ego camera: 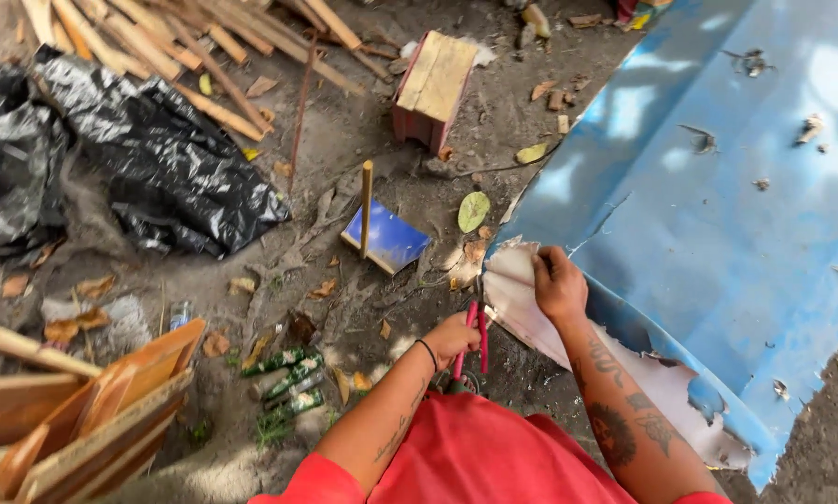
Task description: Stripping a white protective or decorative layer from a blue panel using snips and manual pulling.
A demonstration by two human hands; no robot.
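My left hand (452, 338) grips a pair of red-handled shears (475, 338), their tip at the torn edge of a large blue sheet (718, 215). My right hand (559, 285) pinches the sheet's pale, peeled-back edge (517, 280) just beyond the shears. The sheet spreads over the right side of the ground, its near rim ragged and whitish.
On the dirt ground lie black plastic sheeting (158, 159), a pile of wood sticks (186, 47), a small wooden stool (433, 84), a blue cut-off piece with an upright stick (386, 238), green bottles (288, 378) and wooden frames (83, 411) at lower left.
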